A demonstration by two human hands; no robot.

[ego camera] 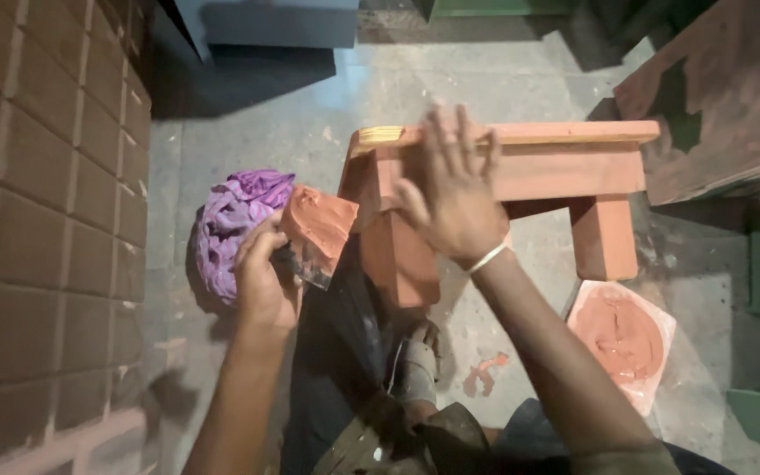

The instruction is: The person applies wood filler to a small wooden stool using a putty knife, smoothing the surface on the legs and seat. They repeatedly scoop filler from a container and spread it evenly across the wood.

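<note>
Concrete floor, brick wall left. Left hand fingers gripping putty-laden scraper; right hand fingers spread on stool.

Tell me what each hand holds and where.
The left hand holds a flat scraper loaded with reddish paste, grip at its lower end. The right hand holds nothing; it presses flat against the wooden stool.

Seen from above your own head: both your forearms are bare to the elbow, with no sleeves in sight. Your right hand carries a thin, pale bangle at the wrist and what looks like a ring on one finger, though blur makes that hard to confirm. Your left hand wears nothing visible. Below, you wear dark trousers flecked with pale smears, and a worn, greyish sandal strap crosses one foot.
</note>
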